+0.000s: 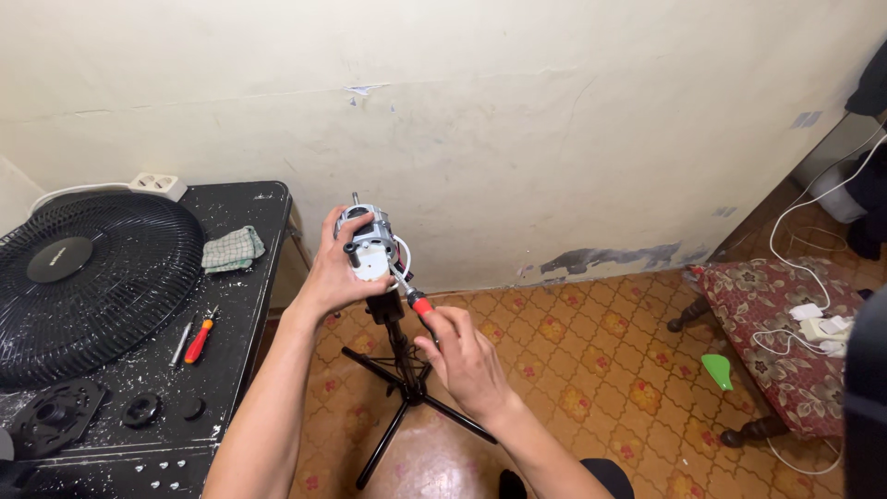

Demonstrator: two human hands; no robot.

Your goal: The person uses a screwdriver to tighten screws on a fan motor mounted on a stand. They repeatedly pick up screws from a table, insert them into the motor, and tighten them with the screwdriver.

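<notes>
In the head view, the left hand point(334, 268) is wrapped around the side of a bare fan motor point(367, 242), fingers curled over its top and thumb on its near side, gripping it. The motor sits on top of a black stand point(404, 381) whose thin legs spread out over the patterned floor point(591, 360), just in front of the cream wall point(517, 129). A short metal shaft sticks up from the motor's top, and a white round part faces the camera.

The right hand point(468, 362) is closed around the handle of a screwdriver with a red collar point(413, 298). It is below and to the right of the motor, and the screwdriver's shaft runs up and left from it so that the tip meets the motor's lower right side, just beside the left hand's thumb.

To the left stands a black surface point(259, 277), speckled with white. A black fan grille point(88, 282) covers most of its left part. A green checked cloth point(233, 248) lies near the far right corner, and a white power strip point(155, 184) sits at the far edge. Red-handled pliers point(200, 339) and a thin metal tool point(181, 343) lie side by side near the right edge. Black round fan parts point(60, 414) lie toward the near edge.

At the right, a floral cushioned stool point(785, 346) carries white cables and chargers point(822, 325).
</notes>
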